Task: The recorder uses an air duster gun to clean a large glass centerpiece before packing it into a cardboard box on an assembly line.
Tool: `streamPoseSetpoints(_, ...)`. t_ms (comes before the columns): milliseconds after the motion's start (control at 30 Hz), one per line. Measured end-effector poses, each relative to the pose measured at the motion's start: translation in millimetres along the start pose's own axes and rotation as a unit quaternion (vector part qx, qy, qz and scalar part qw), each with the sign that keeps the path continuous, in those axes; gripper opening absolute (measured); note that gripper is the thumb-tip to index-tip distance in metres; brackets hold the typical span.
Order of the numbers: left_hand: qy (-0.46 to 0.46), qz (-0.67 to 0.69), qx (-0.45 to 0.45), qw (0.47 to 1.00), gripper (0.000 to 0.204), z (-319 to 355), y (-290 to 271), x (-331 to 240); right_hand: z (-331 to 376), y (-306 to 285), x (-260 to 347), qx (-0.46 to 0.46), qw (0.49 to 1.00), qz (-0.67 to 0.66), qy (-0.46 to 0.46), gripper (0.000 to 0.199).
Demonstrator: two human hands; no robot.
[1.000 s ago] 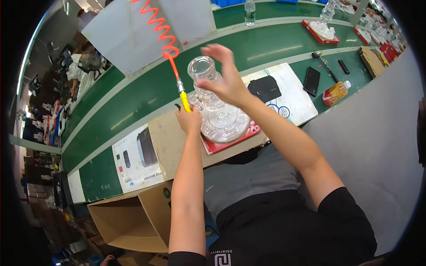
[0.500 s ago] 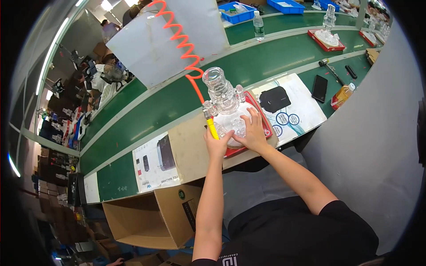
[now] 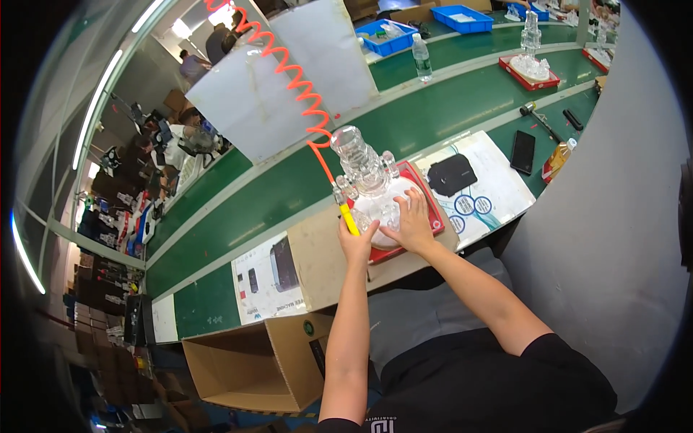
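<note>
A clear plastic tower-shaped model point(image 3: 351, 153) with side pieces stands on a round white base point(image 3: 392, 193), set in a red tray point(image 3: 434, 215). My left hand point(image 3: 354, 247) is at the near left of the base, closed around a yellow-handled air tool point(image 3: 349, 217), whose tip is hidden. The coiled orange hose point(image 3: 313, 102) joins its metal upper end. My left thumb points toward a small clear decorative part point(image 3: 388, 215) on the base. My right hand point(image 3: 415, 226) rests over the base's right side, fingers spread, thumb beside that part.
Cardboard point(image 3: 315, 249) lies under the tray. To the right are a phone point(image 3: 522, 151), a hammer-like tool point(image 3: 540, 120) and a drink bottle point(image 3: 557, 160). Behind are a water bottle point(image 3: 421, 58), another model point(image 3: 530, 61) and blue bins point(image 3: 462, 18). An open carton point(image 3: 296, 353) stands below left.
The view has shifted, so the workbench sits slightly lower in the picture. Both hands stay at the base, with the yellow tool still in my left hand.
</note>
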State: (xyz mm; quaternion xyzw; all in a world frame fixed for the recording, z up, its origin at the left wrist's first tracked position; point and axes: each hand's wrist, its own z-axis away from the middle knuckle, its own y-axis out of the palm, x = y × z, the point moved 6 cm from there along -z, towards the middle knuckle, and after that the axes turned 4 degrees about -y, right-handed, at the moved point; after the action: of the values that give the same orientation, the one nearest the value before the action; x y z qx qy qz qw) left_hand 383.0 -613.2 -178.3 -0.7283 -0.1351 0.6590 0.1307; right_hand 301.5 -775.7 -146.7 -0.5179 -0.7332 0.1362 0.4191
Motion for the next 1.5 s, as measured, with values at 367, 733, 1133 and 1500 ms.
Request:
streamPoseSetpoints(367, 0.310, 0.031, -0.002, 0.950, 0.051, 84, -34, -179, -83, -108, 114, 0.256, 0.786, -0.559, 0.066, 0.089)
streamPoseSetpoints(733, 0.355, -0.150, 0.066, 0.920, 0.073, 4, -61, -277, -210, -177, 69, 0.023, 0.842, -0.534, 0.073, 0.044)
streamPoseSetpoints(1133, 0.237, 0.036, 0.042, 0.970, 0.069, -57, 10, -207, -283, -222, 101, -0.099, 0.684, -0.718, 0.082, 0.014)
streamPoseSetpoints(1500, 0.210, 0.020, 0.039, 0.977, 0.068, -56, 21, -199, -267, -199, 93, -0.107, 0.734, -0.667, 0.076, 0.016)
